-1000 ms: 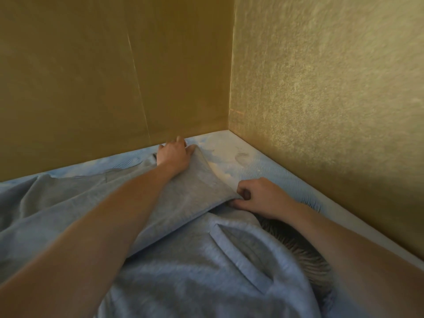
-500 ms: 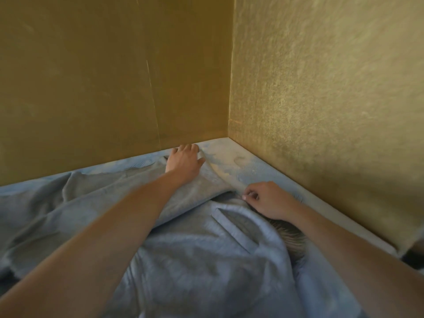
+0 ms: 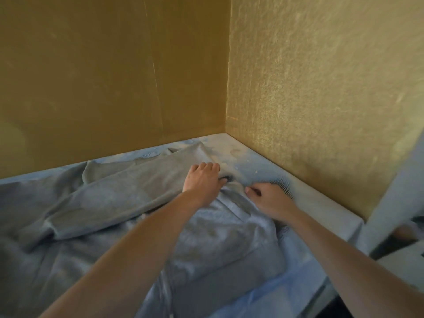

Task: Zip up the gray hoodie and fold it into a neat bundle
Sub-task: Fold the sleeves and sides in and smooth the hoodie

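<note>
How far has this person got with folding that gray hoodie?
Early in the folding, it seems. Done: the gray hoodie lies spread on the blue-covered surface, one sleeve laid across it. In hand: the left hand presses that sleeve while the right hand grips the fabric beside it. Left: the body is still loose and rumpled, no bundle yet. The zipper is hidden, so I cannot tell whether it is zipped.
</note>
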`<state>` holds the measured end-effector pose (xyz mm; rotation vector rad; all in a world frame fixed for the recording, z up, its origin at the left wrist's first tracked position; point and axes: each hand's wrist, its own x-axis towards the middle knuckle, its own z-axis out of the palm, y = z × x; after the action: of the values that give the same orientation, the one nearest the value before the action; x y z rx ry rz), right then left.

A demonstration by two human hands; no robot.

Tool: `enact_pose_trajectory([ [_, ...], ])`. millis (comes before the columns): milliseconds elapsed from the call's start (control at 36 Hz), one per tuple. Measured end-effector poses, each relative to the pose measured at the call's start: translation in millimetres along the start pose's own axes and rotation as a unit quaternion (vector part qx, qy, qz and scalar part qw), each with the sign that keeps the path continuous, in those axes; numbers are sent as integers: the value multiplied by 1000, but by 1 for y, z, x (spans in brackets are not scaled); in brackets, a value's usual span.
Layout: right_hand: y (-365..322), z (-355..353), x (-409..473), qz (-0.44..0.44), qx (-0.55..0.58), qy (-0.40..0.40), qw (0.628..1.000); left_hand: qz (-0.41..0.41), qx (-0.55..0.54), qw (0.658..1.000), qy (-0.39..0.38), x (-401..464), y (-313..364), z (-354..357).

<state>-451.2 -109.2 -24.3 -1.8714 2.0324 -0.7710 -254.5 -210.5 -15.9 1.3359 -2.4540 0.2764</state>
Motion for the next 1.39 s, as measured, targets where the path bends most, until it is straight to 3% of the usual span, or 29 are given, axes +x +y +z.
enact_pose_trajectory([
  [167,3,8,-20,77,-25,16,997,-23,-44,999,0,-37,23,1],
  [417,3,17,-55,144,-23,46,988,35,-44,998,0,-69,49,-6],
  [667,-11,7,-72,149,68,-16,986,22,-113,990,-75,-84,64,-5],
  [778,-7,9,-74,150,31,-14,988,19,-122,987,-103,-87,64,-3],
  [944,-8,-16,-79,183,-11,-39,982,-1,-125,970,-208,-90,60,-6],
  [1083,-6,-12,-88,183,-74,-103,975,-8,-96,953,-287,-99,61,-8],
  [1278,-15,-10,-88,186,-97,-116,971,-7,-90,952,-293,-107,59,-8],
  [1389,-19,-11,-82,165,-52,-71,982,-4,-89,956,-278,-111,58,-7],
])
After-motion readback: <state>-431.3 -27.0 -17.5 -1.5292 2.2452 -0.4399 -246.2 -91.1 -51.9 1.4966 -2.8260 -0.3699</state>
